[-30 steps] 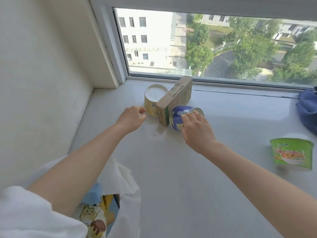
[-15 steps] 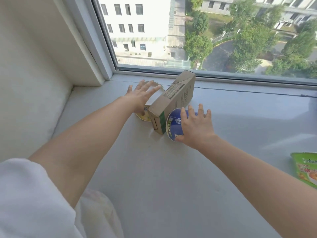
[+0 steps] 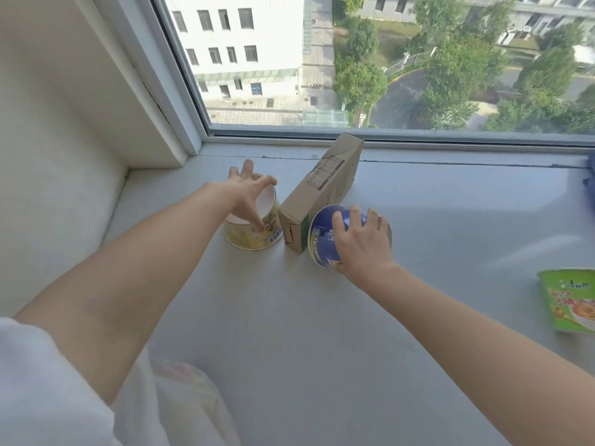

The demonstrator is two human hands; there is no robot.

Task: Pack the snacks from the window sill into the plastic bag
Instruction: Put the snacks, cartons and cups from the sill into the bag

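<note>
Green cup point(image 3: 570, 304) cropped; hands cover cup tops.

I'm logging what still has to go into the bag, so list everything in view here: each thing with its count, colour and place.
yellow cup: 1, yellow with a white top, sill left of the box, under the left hand
cardboard box: 1, brown with a green edge, standing between the two cups
blue cup: 1, blue, right of the box, under the right hand
green cup: 1, green, sill at the right edge
blue cloth: 1, blue, far right edge, mostly cut off
plastic bag: 1, white, bottom left
window sill: 1, pale grey
left hand: 1, grips the yellow cup
right hand: 1, grips the blue cup
</note>
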